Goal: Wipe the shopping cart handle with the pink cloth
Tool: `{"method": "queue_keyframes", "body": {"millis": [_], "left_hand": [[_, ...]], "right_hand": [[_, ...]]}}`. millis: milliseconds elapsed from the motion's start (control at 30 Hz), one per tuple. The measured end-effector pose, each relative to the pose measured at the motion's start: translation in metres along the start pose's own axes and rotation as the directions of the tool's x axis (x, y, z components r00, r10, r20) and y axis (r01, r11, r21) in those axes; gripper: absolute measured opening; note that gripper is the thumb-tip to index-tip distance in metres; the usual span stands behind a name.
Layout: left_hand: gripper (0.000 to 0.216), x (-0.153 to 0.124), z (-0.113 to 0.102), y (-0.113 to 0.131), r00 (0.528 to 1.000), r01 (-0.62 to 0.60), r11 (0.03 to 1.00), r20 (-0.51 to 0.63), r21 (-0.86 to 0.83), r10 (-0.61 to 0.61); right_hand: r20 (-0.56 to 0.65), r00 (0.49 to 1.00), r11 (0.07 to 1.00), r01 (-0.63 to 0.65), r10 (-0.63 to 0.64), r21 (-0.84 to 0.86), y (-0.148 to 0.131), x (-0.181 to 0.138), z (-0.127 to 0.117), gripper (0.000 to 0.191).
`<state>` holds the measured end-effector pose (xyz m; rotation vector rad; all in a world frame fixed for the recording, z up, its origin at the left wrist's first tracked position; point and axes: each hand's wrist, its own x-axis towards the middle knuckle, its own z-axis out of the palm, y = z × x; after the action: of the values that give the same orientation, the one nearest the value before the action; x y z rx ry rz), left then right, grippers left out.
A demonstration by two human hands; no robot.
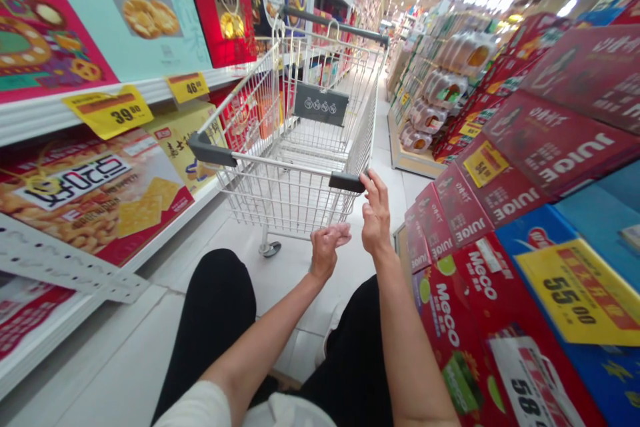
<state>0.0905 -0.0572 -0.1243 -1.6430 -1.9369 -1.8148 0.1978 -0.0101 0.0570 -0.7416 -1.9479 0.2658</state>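
A wire shopping cart point(280, 180) stands in front of me, with black corner bumpers on its near rim and a dark sign panel point(320, 104) inside. My right hand point(376, 213) is at its near right corner, the fingertips up against the black bumper point(347, 181). Those fingers are bent but apart, not wrapped round the rim. Just below the basket's near side is my left hand point(327, 250), its fingers curled together and pointing right. I see nothing held in it. No goods show inside the cart's basket.
Shelves with boxed snacks point(90, 193) and yellow price tags point(110, 111) run along the left. Stacked red drink cartons point(470, 320) rise close on my right. Farther on is a low display platform point(415, 163) with bundled goods. White floor tiles point(150, 340) lie between.
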Motion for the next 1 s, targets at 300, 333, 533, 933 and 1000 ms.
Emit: {"method": "queue_keyframes", "body": {"millis": [300,333,533,933,1000], "left_hand": [[0.026,0.023,-0.01,-0.02,0.97,-0.193,0.98,0.161,0.056,0.182],[0.025,0.021,-0.013,-0.021,0.962,-0.22,0.974,0.181,0.058,0.207],[0.028,0.008,-0.034,-0.025,0.924,-0.331,0.941,0.228,0.072,0.307],[0.026,0.026,-0.033,-0.018,0.892,-0.39,0.908,0.308,0.15,0.332],[0.026,0.024,-0.039,-0.018,0.887,-0.398,0.905,0.315,0.151,0.337]], "right_hand": [[-0.032,0.999,1.0,-0.001,0.002,0.015,-0.009,-0.002,0.006,0.066],[-0.03,1.0,1.0,0.004,-0.003,0.012,-0.009,-0.002,0.006,0.066],[-0.044,0.999,1.0,0.018,-0.017,0.007,-0.005,-0.002,0.008,0.064],[-0.061,0.998,1.0,0.003,-0.004,-0.013,-0.004,-0.003,0.01,0.067],[-0.069,0.998,1.0,0.007,-0.008,-0.008,-0.004,-0.003,0.011,0.067]]}}
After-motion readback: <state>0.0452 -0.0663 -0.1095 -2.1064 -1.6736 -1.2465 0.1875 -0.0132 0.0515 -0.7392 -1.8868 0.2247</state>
